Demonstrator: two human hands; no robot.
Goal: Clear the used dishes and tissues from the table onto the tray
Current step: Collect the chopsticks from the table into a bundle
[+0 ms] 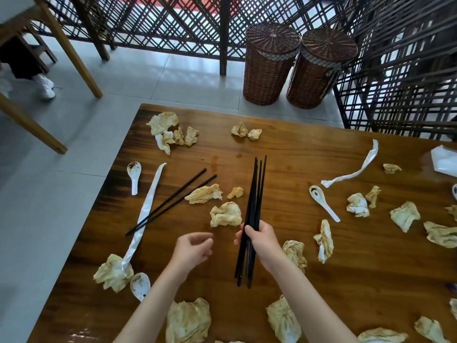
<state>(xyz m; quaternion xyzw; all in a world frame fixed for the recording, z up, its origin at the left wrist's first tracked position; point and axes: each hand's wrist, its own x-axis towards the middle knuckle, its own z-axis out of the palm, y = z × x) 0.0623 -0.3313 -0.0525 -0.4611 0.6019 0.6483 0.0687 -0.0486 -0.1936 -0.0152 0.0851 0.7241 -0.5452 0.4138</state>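
Centrally, the right hand (258, 237) is clamped round a bundle of black chopsticks (254, 201), held above the wooden table (296, 154) w/ tips pointing away from the person and butt ends hanging below the fist. Left hand (194, 247) hovers just beside it, fingers loosely curled, holding nothing.

Left part of table: a loose pair of black chopsticks (170, 201) lies diagonally, crossing a long white paper sleeve (146, 211); sleeve's near end rests on a stained tissue wad (112, 273). A white ceramic spoon (134, 175) lies near the left edge; a second spoon (140, 285), soiled, lies just beside the wad.

Centre: crumpled yellow-stained tissue (225, 214) touching or just behind the held bundle, cannot tell which; more wads at far left corner (164, 123) and near edge (188, 323).

Right part: third spoon (322, 201), a twisted white sleeve (356, 169), several scattered tissues, e.g. (404, 215).

Background: two lidded wicker baskets (269, 65) on tiled floor, against dark lattice screen (160, 18). No tray in view.
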